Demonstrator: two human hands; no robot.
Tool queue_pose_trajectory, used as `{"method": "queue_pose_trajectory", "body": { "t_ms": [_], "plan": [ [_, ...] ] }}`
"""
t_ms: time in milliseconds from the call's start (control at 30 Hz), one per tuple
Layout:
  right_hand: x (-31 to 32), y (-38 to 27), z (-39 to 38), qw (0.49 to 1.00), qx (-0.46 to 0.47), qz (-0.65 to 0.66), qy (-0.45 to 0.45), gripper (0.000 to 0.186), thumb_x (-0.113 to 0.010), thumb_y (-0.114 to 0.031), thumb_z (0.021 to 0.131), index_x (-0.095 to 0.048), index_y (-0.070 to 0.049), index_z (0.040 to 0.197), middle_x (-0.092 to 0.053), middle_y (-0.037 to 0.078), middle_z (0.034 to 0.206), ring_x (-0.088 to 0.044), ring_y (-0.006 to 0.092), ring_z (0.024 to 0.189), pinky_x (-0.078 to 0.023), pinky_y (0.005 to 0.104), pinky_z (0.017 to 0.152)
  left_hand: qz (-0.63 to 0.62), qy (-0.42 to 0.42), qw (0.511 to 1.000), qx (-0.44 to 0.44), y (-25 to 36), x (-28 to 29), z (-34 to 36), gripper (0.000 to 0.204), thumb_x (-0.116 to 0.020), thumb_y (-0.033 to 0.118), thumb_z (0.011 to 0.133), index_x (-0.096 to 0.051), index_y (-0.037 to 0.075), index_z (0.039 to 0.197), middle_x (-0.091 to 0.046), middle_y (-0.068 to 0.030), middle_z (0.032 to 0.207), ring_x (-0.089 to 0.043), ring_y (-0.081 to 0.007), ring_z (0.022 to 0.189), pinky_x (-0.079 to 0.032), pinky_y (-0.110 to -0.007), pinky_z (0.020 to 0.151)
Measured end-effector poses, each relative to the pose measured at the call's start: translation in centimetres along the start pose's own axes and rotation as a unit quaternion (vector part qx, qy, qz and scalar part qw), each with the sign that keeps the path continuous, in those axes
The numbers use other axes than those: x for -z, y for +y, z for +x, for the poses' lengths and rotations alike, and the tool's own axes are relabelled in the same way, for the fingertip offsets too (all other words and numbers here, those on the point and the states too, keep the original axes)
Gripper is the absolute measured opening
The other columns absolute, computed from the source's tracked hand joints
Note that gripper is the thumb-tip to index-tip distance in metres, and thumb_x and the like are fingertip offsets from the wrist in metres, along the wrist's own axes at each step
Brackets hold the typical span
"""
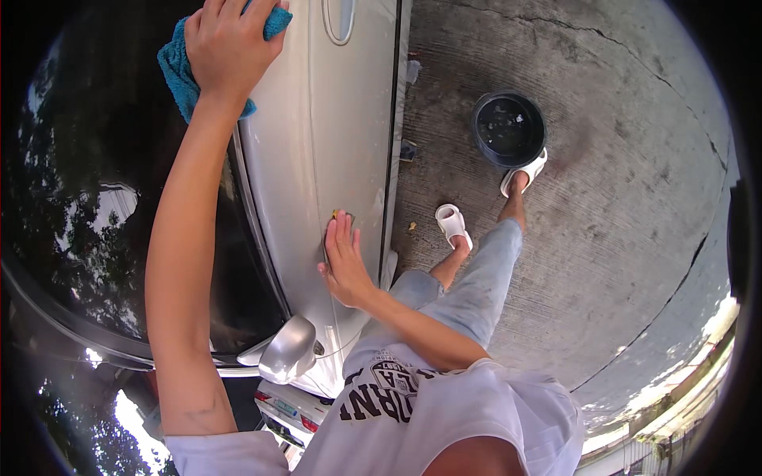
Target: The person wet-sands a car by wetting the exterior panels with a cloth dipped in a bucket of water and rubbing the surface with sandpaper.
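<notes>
At the top left my left hand grips a blue towelling cloth, bunched under the palm and fingers. The cloth lies against the upper door edge and dark side window of a silver car. My right hand rests on the car's silver door panel, fingers stretched out and pointing away from me. A small yellowish and dark thing shows at its fingertips; most of it is hidden, and I cannot make out its kind.
A silver side mirror juts out near my body. On the concrete ground stands a dark round bucket holding liquid, close to my white clogs. A door handle is at the top. Another white car is parked beyond.
</notes>
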State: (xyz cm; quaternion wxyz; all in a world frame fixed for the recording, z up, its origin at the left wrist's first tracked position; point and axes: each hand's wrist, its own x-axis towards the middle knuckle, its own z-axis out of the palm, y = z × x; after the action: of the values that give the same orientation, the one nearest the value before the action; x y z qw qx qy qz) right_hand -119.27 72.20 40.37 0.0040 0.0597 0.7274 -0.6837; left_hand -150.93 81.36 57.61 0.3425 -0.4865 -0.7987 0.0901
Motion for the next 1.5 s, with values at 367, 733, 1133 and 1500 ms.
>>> {"method": "queue_pose_trajectory", "body": {
  "t_ms": [367, 733, 1133, 1500],
  "plan": [
    [-1.7, 0.6, -7.0, 0.996, -0.053, 0.001, -0.074, 0.074, -0.046, -0.024, 0.097, -0.008, -0.008, 0.158, -0.003, 0.019, 0.164, -0.004, 0.0403, 0.150, -0.007, 0.0651, 0.115, -0.023, 0.007, 1.000, 0.010, -0.1, -0.4, 0.1, 0.011, -0.069, 0.020, 0.076, -0.060, 0.012, 0.076, -0.056, -0.0039, 0.081, -0.056, -0.0251, 0.086, -0.040, -0.041, 0.076],
    [1.4, 0.7, -0.8, 1.000, -0.008, 0.020, 0.002, 0.065, -0.044, -0.025, 0.100, -0.018, -0.009, 0.157, -0.009, 0.014, 0.164, -0.009, 0.0363, 0.151, -0.005, 0.0628, 0.116, -0.013, 0.019, 1.000, 0.009, 0.1, -0.6, 0.1, 0.010, -0.068, 0.019, 0.076, -0.061, 0.012, 0.078, -0.057, -0.0047, 0.082, -0.056, -0.0258, 0.087, -0.040, -0.041, 0.077],
    [2.3, -0.1, 3.4, 0.998, 0.033, -0.004, 0.057, 0.068, -0.047, -0.027, 0.098, -0.018, -0.008, 0.156, -0.010, 0.015, 0.164, -0.007, 0.0348, 0.151, -0.006, 0.0638, 0.115, 0.004, 0.010, 1.000, 0.010, 0.3, -0.3, 0.2, 0.011, -0.068, 0.020, 0.077, -0.060, 0.012, 0.076, -0.057, -0.0044, 0.082, -0.056, -0.0257, 0.087, -0.040, -0.041, 0.076],
    [9.4, -5.0, 19.3, 0.974, 0.141, -0.056, 0.169, 0.074, -0.048, -0.035, 0.098, -0.015, -0.002, 0.155, -0.009, 0.021, 0.162, -0.007, 0.0419, 0.150, -0.009, 0.0643, 0.115, 0.001, 0.016, 1.000, -0.001, 0.7, -0.6, 0.2, 0.012, -0.070, 0.020, 0.077, -0.062, 0.011, 0.077, -0.059, -0.0035, 0.083, -0.056, -0.0256, 0.087, -0.040, -0.041, 0.077]
  ]
}}
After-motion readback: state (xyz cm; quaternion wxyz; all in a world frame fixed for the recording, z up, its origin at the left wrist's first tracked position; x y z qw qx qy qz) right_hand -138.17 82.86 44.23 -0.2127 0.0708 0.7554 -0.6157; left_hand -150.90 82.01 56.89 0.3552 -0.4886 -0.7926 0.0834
